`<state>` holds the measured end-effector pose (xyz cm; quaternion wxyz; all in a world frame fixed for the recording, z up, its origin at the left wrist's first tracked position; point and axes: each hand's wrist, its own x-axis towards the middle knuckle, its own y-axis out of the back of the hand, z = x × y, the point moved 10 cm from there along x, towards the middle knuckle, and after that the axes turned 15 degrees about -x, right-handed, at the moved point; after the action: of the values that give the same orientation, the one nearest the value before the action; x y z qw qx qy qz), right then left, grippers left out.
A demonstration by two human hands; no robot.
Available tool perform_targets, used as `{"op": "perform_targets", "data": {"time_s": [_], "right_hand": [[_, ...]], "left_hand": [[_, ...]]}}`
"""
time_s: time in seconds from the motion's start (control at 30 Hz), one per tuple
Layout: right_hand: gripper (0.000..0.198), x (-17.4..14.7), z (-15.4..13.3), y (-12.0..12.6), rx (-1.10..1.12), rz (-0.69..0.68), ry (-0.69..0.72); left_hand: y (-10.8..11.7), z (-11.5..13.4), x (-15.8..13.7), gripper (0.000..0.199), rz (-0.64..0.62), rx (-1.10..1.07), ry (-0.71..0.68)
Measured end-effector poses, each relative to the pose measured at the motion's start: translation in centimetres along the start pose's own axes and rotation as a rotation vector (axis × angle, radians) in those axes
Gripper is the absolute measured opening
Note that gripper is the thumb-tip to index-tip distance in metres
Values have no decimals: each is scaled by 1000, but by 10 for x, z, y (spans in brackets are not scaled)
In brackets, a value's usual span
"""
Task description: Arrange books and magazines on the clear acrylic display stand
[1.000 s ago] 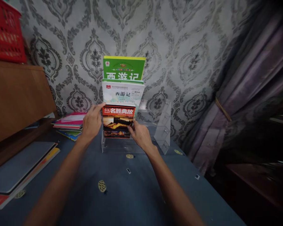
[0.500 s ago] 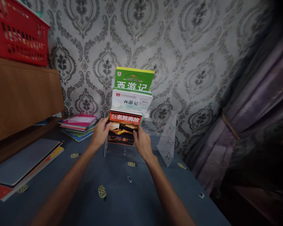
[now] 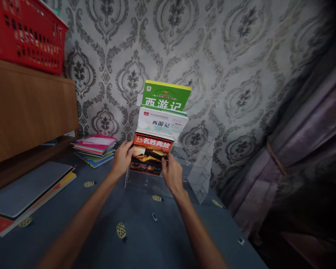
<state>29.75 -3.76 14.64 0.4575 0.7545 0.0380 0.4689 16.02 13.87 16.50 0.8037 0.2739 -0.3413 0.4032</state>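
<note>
A book with an orange top and a dark night-scene cover [image 3: 151, 155] leans in the lowest front tier of a clear acrylic stand [image 3: 200, 179]. My left hand [image 3: 122, 160] grips its left edge, thumb on the front. At the right edge, my right hand [image 3: 172, 171] is closed on the same book, thumb toward the cover. Behind it, a white book [image 3: 162, 123] stands one tier up. A green book with a yellow top edge [image 3: 168, 96] rises at the back. The lower parts of both rear books are hidden.
On the left, a pile of thin books [image 3: 98, 145] lies near the wall, and a grey folder [image 3: 30, 186] rests on other books. A red basket [image 3: 30, 41] sits on a wooden cabinet [image 3: 30, 112]. A tied curtain [image 3: 271, 164] hangs at the right.
The view has shifted slightly, so the stand and books appear a little farther right. Both hands keep their hold on the front book, which stays in the same tier.
</note>
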Motion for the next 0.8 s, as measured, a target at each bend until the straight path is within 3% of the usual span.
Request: {"op": "perform_targets", "data": {"time_s": [0.23, 0.37, 0.6, 0.8], "right_hand": [[32, -1, 4, -5, 74, -11, -1], [35, -1, 6, 1, 220, 50, -3], [59, 15, 21, 36, 362, 282, -108], [66, 41, 20, 40, 454, 250, -123]], "left_hand": [[2, -5, 0, 43, -32, -41, 11], [2, -1, 5, 44, -34, -179, 32], [6, 16, 40, 51, -2, -268, 34], [-5, 35, 68, 51, -71, -277, -29]]}}
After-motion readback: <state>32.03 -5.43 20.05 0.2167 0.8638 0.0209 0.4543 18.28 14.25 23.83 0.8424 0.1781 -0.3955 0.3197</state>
